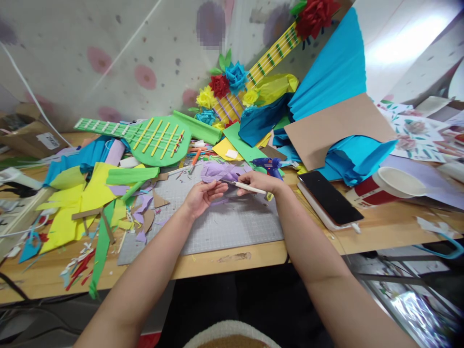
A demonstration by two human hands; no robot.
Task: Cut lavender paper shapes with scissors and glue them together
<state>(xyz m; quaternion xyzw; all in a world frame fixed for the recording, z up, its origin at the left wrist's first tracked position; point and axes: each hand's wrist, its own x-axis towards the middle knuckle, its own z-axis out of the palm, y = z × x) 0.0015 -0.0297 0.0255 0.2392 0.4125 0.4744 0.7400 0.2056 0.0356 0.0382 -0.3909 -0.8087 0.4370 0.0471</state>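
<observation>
My right hand [255, 182] is closed around a white pen-shaped craft knife [252, 187]. Its thin dark tip points left toward my other hand. Palm turned up and fingers loosely stretched, my left hand [203, 197] is open beside that tip; whether they touch I cannot tell. Just behind both hands lies a crumpled piece of purple crepe paper [219, 170], partly hidden by my fingers. Beneath them is a grey cutting mat [232, 232] with a printed grid. Close behind my right hand a blue glue gun [268, 165] rests on the table.
On the left are a green paper-covered lute [159, 141] and yellow paper scraps [94, 191]. A yellow flower-decorated instrument [271, 58] leans on the wall. To the right are a cardboard sheet [337, 125], blue crepe paper [357, 157], a phone [329, 197] and a paper cup [380, 186].
</observation>
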